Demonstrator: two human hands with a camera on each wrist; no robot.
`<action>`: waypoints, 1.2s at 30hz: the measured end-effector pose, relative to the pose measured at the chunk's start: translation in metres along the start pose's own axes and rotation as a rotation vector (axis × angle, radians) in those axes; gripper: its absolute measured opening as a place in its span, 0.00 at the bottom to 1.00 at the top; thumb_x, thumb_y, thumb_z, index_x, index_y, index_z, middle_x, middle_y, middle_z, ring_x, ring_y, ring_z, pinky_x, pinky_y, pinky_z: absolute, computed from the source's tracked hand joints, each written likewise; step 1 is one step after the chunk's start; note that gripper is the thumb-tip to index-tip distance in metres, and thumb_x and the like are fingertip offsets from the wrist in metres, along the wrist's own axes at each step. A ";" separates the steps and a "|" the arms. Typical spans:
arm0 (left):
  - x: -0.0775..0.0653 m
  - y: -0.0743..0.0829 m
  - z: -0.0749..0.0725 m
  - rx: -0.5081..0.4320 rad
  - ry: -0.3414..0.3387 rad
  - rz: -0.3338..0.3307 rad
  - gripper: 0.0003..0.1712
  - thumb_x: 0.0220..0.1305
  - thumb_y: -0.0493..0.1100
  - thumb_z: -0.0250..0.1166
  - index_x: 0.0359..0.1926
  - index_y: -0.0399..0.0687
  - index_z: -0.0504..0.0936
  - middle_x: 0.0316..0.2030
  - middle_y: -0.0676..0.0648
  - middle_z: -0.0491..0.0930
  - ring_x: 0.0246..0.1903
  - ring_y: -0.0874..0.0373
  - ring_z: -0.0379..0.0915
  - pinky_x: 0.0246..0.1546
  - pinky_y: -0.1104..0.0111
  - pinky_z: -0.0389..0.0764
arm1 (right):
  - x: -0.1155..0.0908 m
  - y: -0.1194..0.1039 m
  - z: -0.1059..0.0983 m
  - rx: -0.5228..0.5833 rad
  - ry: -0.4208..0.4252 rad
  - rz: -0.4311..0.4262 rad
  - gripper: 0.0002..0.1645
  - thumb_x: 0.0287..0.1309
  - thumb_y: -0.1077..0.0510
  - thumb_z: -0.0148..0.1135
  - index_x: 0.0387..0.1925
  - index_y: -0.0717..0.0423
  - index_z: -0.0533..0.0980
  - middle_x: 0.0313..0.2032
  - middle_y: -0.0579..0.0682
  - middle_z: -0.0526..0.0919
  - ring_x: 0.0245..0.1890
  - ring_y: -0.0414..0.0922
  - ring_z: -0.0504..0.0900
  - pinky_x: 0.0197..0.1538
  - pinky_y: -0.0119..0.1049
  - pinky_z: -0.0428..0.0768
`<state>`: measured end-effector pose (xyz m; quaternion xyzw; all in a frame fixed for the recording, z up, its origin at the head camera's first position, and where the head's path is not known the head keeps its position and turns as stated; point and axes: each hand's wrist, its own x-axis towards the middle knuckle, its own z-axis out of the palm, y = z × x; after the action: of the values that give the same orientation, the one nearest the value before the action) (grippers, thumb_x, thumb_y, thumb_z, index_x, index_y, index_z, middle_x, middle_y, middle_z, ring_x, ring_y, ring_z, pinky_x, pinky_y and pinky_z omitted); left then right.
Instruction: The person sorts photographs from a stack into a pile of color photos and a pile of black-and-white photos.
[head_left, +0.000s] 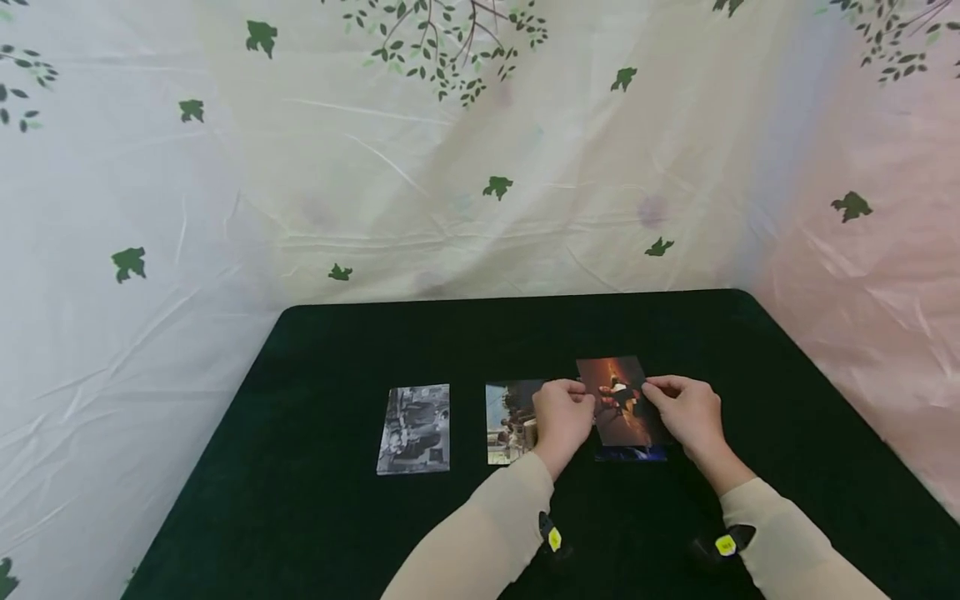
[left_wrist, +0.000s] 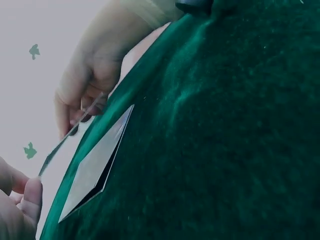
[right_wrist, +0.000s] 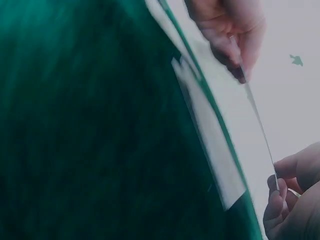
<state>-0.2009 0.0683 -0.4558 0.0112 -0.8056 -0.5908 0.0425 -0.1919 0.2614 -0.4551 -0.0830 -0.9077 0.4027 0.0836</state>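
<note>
A photo print [head_left: 621,427] with an orange-brown picture and a figure in the middle is held off the table. My left hand [head_left: 562,419] pinches its left edge and my right hand [head_left: 686,410] pinches its right edge. Both wrist views show the print [right_wrist: 259,120] edge-on, thin and raised between the two hands. Beneath it, a print with a blue picture [head_left: 632,454] lies mostly hidden on the table. Just left of my left hand is a print of an outdoor scene [head_left: 504,417], partly covered by that hand.
A black-and-white print [head_left: 415,429] lies further left on the dark green tablecloth [head_left: 337,350]. White fabric with leaf patterns [head_left: 420,183] hangs behind the table and along its sides. Each wrist wears a dark strap with a small camera.
</note>
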 end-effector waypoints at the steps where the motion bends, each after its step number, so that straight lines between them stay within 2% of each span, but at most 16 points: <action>1: 0.000 0.000 0.003 0.012 0.000 0.002 0.05 0.58 0.37 0.68 0.36 0.44 0.87 0.23 0.55 0.83 0.20 0.67 0.76 0.26 0.70 0.78 | 0.001 0.004 -0.001 -0.005 -0.012 0.011 0.25 0.66 0.42 0.55 0.50 0.56 0.81 0.44 0.57 0.82 0.40 0.49 0.77 0.35 0.38 0.74; 8: 0.002 -0.001 0.012 0.127 -0.012 0.036 0.04 0.58 0.37 0.68 0.34 0.43 0.88 0.24 0.55 0.83 0.25 0.68 0.77 0.29 0.71 0.78 | 0.001 0.016 -0.005 0.007 -0.104 0.083 0.27 0.66 0.41 0.54 0.53 0.57 0.79 0.47 0.58 0.80 0.39 0.49 0.77 0.34 0.38 0.75; 21: 0.001 -0.010 0.009 0.221 -0.037 -0.015 0.03 0.56 0.36 0.68 0.29 0.44 0.88 0.25 0.52 0.83 0.24 0.65 0.75 0.25 0.70 0.76 | 0.004 0.021 -0.003 0.062 -0.225 0.132 0.26 0.64 0.42 0.58 0.50 0.58 0.79 0.48 0.58 0.79 0.40 0.48 0.79 0.36 0.38 0.76; 27: 0.001 -0.012 0.008 0.240 -0.050 -0.036 0.03 0.55 0.36 0.68 0.30 0.43 0.88 0.29 0.50 0.84 0.27 0.64 0.76 0.27 0.69 0.78 | 0.005 0.023 -0.001 0.060 -0.237 0.118 0.26 0.63 0.42 0.58 0.50 0.58 0.80 0.47 0.58 0.79 0.39 0.48 0.78 0.36 0.38 0.76; 36: 0.002 -0.013 0.009 0.279 -0.046 -0.005 0.02 0.54 0.36 0.68 0.26 0.44 0.87 0.26 0.51 0.83 0.27 0.63 0.75 0.27 0.68 0.77 | 0.004 0.021 -0.001 0.033 -0.228 0.116 0.25 0.62 0.43 0.60 0.48 0.58 0.81 0.46 0.57 0.80 0.38 0.47 0.79 0.35 0.38 0.75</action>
<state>-0.2040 0.0723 -0.4711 0.0056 -0.8806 -0.4734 0.0204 -0.1939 0.2765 -0.4696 -0.0877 -0.8983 0.4284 -0.0423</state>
